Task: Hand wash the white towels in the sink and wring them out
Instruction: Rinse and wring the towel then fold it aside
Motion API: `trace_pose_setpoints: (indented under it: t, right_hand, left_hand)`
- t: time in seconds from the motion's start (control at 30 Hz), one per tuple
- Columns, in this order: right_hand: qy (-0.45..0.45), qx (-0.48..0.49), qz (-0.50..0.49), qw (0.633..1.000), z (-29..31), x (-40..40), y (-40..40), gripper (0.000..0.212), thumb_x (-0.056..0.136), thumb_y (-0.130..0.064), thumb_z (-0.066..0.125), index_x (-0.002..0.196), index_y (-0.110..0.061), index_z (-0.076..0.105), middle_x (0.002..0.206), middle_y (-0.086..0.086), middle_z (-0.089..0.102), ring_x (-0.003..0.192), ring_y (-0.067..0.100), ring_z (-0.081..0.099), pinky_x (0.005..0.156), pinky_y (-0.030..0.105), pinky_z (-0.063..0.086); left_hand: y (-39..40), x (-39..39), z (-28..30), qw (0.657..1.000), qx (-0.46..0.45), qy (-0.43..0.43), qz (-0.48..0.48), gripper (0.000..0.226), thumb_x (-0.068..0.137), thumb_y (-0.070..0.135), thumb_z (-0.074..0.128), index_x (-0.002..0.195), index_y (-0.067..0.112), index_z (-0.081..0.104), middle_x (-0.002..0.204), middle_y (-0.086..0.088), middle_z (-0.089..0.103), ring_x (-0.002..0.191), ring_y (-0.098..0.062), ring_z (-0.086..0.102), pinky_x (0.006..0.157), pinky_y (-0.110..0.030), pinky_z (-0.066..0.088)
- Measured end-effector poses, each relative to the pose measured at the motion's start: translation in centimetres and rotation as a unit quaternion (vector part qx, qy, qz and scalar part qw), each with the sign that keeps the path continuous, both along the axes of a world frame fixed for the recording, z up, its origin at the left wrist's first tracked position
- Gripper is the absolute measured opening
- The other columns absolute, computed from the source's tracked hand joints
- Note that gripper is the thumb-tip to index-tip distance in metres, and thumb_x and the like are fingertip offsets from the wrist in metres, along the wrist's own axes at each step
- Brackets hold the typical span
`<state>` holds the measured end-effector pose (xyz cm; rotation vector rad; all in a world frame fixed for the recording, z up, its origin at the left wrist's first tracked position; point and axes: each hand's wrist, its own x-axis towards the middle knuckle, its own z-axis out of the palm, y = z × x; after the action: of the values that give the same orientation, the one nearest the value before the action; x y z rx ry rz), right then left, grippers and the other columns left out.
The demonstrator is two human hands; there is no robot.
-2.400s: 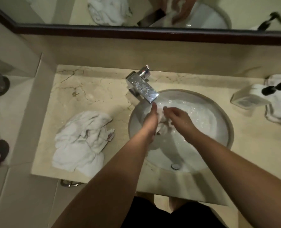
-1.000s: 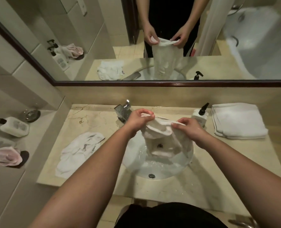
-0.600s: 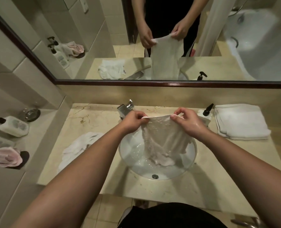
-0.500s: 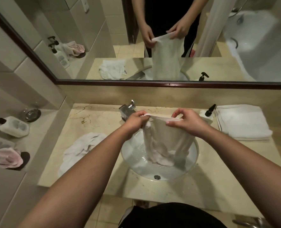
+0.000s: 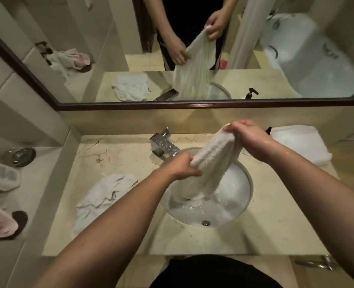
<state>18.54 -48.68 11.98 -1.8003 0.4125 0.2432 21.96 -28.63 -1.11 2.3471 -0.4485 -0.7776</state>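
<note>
The wet towel [image 5: 212,161] hangs gathered over the sink [image 5: 247,179], its top corner pinched in the right hand [image 5: 249,138], its middle gripped lower down by the left hand [image 5: 182,166]. Its tail dangles into the basin below both hands. Beyond the left hand stands the faucet [image 5: 164,145]; a crumpled towel [image 5: 101,196] lies well left of it, and folded towels [image 5: 300,142] lie right of the right hand.

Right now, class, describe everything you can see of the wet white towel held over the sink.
The wet white terry towel is gathered lengthwise into a thick, ribbed-looking roll, slanting down. The right hand grips its raised top end, the left hand grips lower down. Its loose tail hangs into the round white sink.
</note>
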Motion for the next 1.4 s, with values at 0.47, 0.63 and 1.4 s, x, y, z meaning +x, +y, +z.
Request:
trace_pose_setpoints:
  t: [0.47, 0.63, 1.4]
  right_hand:
    - [-0.042, -0.147, -0.068, 0.986, -0.2, 0.7, -0.7, 0.042, 0.103, -0.039, 0.049, 0.112, -0.001, 0.064, 0.114, 0.021, 0.067, 0.106, 0.033, 0.064, 0.094, 0.049, 0.050]
    - [-0.012, -0.048, -0.119, 0.992, -2.3, 1.9, 0.5, 0.028, 0.104, -0.030, 0.051, 0.112, -0.006, 0.064, 0.097, 0.010, 0.064, 0.090, 0.021, 0.058, 0.077, 0.033, 0.049]
    - [0.073, 0.469, -0.343, 0.810, -2.9, 3.8, -3.6, 0.012, 0.102, 0.002, 0.041, 0.104, 0.006, 0.053, 0.100, 0.020, 0.060, 0.084, 0.027, 0.062, 0.049, 0.036, 0.058]
  left_hand:
    - [-0.1, 0.3, -3.6, 0.992, -0.108, 0.049, 0.045, 0.025, 0.080, 0.036, 0.078, 0.095, 0.019, 0.067, 0.091, -0.004, 0.073, 0.083, -0.024, 0.070, 0.081, -0.046, 0.057]
    - [-3.0, 0.3, 0.0, 0.957, -0.254, -0.064, 0.124, 0.036, 0.080, 0.044, 0.080, 0.106, 0.029, 0.059, 0.105, 0.007, 0.063, 0.096, -0.008, 0.060, 0.083, -0.030, 0.053]
    - [-8.8, -2.1, -3.0, 0.941, -0.180, -0.257, 0.123, 0.009, 0.097, 0.014, 0.060, 0.095, 0.006, 0.063, 0.091, -0.003, 0.059, 0.081, -0.019, 0.057, 0.070, -0.042, 0.051]
